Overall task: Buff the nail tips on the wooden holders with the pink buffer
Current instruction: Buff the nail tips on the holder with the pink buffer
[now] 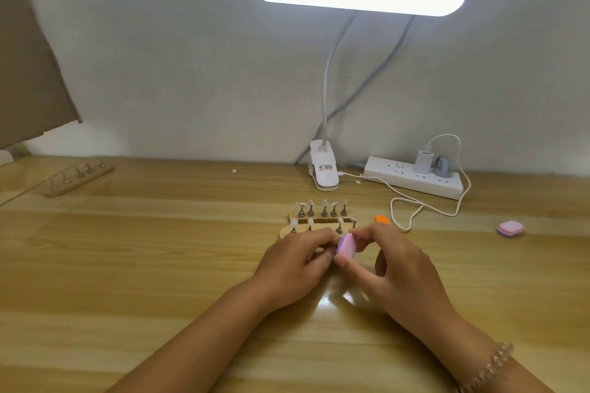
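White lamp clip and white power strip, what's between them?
A thin white cable lies on the wooden table between the white lamp clip and the long white power strip, shown in the head view.

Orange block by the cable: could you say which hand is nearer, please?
Right. The right hand sits just in front of the orange block; left hand is farther left.

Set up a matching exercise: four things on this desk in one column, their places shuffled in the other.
Things: 1 pink buffer; 2 spare pink buffer; 3 orange block; 4 lone wooden holder.
Places: A far left of the table; B in the right hand; C just beyond that hand; D alone at the right.
Pairs: 1-B, 2-D, 3-C, 4-A.
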`<act>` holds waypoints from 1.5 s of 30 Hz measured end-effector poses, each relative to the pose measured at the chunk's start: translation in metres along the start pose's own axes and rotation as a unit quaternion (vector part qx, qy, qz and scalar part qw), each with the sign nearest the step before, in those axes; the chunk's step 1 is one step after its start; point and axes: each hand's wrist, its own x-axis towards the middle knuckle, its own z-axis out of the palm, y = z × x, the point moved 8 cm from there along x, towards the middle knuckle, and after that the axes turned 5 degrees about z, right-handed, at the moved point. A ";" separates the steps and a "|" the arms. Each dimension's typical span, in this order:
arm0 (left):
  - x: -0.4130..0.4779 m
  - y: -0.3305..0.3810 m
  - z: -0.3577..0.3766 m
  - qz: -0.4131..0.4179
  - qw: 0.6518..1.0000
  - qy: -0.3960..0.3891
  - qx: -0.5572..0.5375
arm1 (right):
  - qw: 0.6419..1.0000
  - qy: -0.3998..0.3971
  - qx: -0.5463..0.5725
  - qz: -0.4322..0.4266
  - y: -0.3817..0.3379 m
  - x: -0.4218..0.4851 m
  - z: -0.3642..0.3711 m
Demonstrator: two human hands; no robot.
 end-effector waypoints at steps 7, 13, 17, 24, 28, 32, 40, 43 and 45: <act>0.001 0.001 -0.001 0.000 1.000 0.001 0.004 | 1.000 0.013 0.015 0.022 0.008 0.003 -0.003; 0.001 0.004 0.000 0.006 1.000 -0.010 0.008 | 0.999 0.003 0.019 0.027 0.006 0.003 0.000; 0.000 0.002 -0.001 0.006 1.000 -0.002 -0.014 | 1.000 0.014 -0.010 0.009 0.004 0.001 0.000; 0.002 0.001 -0.003 0.007 0.999 0.030 -0.037 | 0.999 0.023 0.004 0.040 0.012 0.004 -0.004; 0.001 0.000 -0.005 0.007 0.998 0.031 -0.054 | 1.000 0.001 -0.006 0.003 0.001 -0.001 0.002; 0.002 0.002 -0.006 0.009 0.997 0.042 -0.070 | 0.998 0.052 0.002 0.043 0.013 0.005 -0.009; 0.001 0.005 -0.008 0.023 0.995 0.048 -0.084 | 0.997 0.061 0.010 0.042 0.014 0.004 -0.010; 0.001 0.003 -0.007 0.019 0.996 0.041 -0.081 | 1.000 0.011 0.017 0.014 0.008 0.001 0.001; 0.002 0.002 -0.007 0.020 0.996 0.040 -0.083 | 0.999 0.010 0.033 0.039 0.014 0.003 0.002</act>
